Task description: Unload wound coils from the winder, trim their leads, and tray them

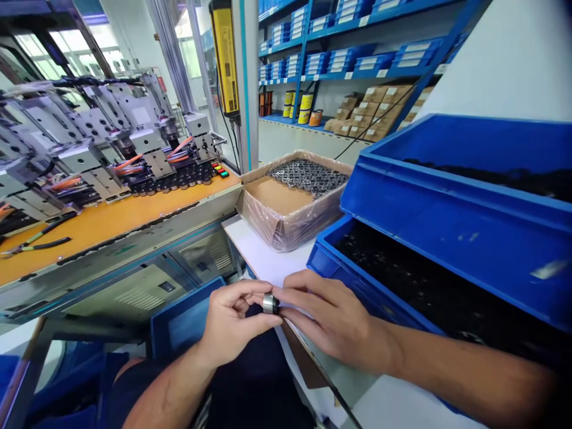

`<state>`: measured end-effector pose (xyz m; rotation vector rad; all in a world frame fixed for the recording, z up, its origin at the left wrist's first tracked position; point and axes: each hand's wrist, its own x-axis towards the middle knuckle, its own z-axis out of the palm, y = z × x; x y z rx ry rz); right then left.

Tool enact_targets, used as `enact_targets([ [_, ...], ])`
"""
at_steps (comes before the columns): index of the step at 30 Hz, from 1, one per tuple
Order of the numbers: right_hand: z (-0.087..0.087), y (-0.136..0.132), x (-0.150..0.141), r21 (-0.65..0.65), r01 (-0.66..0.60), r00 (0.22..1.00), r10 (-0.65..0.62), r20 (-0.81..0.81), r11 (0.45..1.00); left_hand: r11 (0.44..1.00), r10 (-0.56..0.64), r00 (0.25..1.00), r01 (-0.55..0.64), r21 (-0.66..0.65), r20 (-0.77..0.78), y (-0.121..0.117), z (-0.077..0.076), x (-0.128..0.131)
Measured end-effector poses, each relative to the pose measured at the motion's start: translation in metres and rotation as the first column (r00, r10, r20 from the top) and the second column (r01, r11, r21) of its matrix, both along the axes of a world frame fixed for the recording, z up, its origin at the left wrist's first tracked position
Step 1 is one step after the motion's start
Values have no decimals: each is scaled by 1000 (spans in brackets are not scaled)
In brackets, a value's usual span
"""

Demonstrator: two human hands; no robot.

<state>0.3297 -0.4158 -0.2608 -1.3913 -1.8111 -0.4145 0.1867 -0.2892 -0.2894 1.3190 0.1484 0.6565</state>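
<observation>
My left hand [232,322] pinches a small round metal part [270,304] between thumb and fingers, low in the middle of the view. My right hand [333,316] lies beside it on the white table [263,256], fingertips meeting the same part from the right. Just right of my hands sits a blue bin [357,280] filled with dark small parts. A cardboard box [290,220] lined with plastic stands behind, partly filled with several dark round parts.
A second blue bin [447,196] is stacked above the first on the right. At left stands an orange-topped machine [111,220] with metal fixtures, wires and pliers [36,241]. Another blue tray [183,322] sits below my left hand. Blue shelving [357,59] fills the back.
</observation>
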Motion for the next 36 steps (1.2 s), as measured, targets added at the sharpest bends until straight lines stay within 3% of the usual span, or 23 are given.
enact_targets([
  [12,6,-6,0,41,16,994,-20,107,999,988,-65,997,69,-141,33,-3,0,3],
  [20,8,-4,0,6,-15,996,14,87,1000,977,-87,995,93,-191,40,-4,1,0],
  [36,9,-4,-2,3,-41,995,41,93,999,968,-110,990,127,-216,89,-5,2,0],
])
